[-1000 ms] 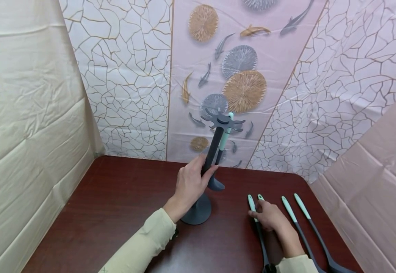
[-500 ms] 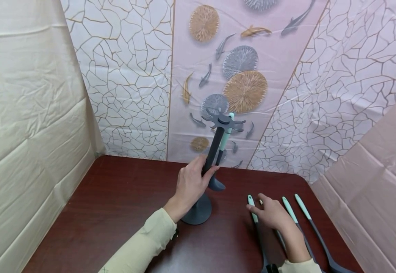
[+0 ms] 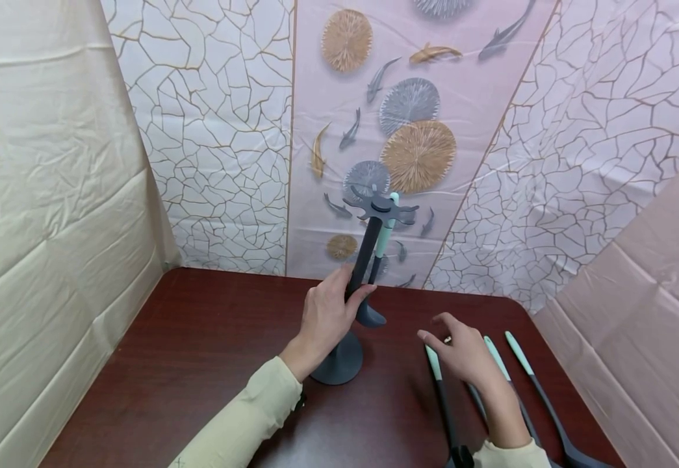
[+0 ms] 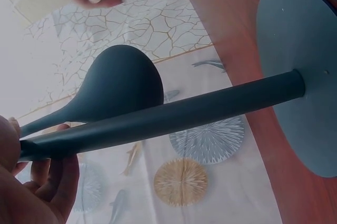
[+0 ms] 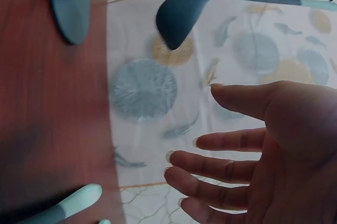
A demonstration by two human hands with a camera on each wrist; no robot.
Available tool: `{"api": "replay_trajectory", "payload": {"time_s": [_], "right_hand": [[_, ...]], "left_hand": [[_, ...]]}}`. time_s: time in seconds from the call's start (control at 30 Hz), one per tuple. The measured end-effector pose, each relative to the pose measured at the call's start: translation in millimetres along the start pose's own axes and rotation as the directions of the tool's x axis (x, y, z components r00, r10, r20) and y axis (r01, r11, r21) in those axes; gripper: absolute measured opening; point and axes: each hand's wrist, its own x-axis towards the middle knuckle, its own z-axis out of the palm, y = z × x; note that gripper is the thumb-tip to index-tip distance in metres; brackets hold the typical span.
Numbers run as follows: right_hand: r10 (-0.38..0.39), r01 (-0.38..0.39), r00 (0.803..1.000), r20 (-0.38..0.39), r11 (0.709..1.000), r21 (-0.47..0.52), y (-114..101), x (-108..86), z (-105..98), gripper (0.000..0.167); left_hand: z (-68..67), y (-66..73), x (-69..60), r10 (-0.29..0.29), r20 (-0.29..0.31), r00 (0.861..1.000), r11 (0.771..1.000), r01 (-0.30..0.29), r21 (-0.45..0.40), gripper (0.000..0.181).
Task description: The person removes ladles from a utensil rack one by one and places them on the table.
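Note:
My left hand (image 3: 327, 313) grips the pole of a dark utensil stand (image 3: 366, 255), which has a round base and a hooked top ring. From that ring hangs a ladle (image 3: 371, 316) with a mint-green handle; its dark bowl (image 5: 181, 17) shows beside the pole in the right wrist view. My right hand (image 3: 466, 354) is held above the handles on the right, fingers spread and holding nothing in the right wrist view. Beneath it lie a mint-handled utensil (image 3: 435, 365) and a second utensil (image 3: 476, 399), the latter partly hidden by the hand.
Two more mint-handled utensils, one (image 3: 496, 357) partly behind my right forearm and another (image 3: 519, 353), lie to the right on the dark red table (image 3: 210, 364). Patterned cloth (image 3: 228, 130) hangs behind the table, with plain cloth (image 3: 52, 227) at the left side.
My right hand has lifted away from the utensil handles and shifted slightly forward and left, its fingers opening. The left hand, stand and hanging ladle stay in place.

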Motion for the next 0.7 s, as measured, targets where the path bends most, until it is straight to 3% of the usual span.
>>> {"api": "replay_trajectory", "payload": {"time_s": [0.2,0.33,0.7], "right_hand": [[-0.041,0.040,0.994,-0.105,0.999,-0.015,-18.2,0.3,-11.1,0.056],[-0.102,0.106,0.981,-0.164,0.994,0.011,-33.2,2.5,-19.3,0.053],[-0.243,0.259,0.949,-0.201,0.964,0.057,-69.1,7.1,-30.2,0.051]], "left_hand": [[0.2,-0.5,-0.4,0.004,-0.003,1.000,1.000,-0.003,0.002,0.028],[0.0,-1.5,-0.3,0.006,-0.009,1.000,1.000,-0.006,0.006,0.029],[1.1,-1.5,-1.0,-0.005,-0.002,1.000,1.000,0.005,0.003,0.028]]}}
